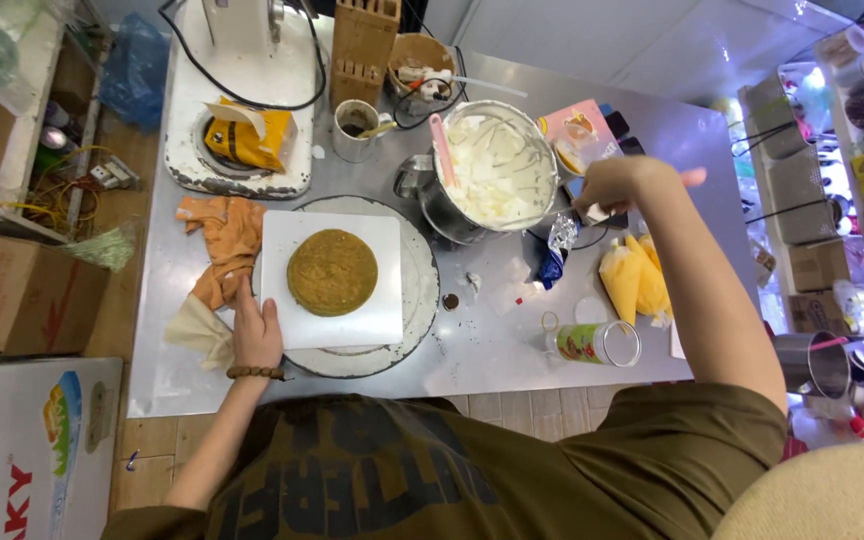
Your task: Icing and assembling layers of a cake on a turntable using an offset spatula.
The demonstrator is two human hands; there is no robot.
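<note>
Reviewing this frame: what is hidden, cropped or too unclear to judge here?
Head view only:
- Right hand: its grip faces away beside the steel bowl of white cream; whether it holds anything is unclear.
- Left hand: lies flat on the square white board under the round brown cake; fingertips blurred.
- Metal cup: contents too dark.
- Shelves: overexposed, cropped by the right edge.

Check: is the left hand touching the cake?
No. The left hand rests on the edge of the white square board, while the round brown cake sits apart in the middle.
</note>
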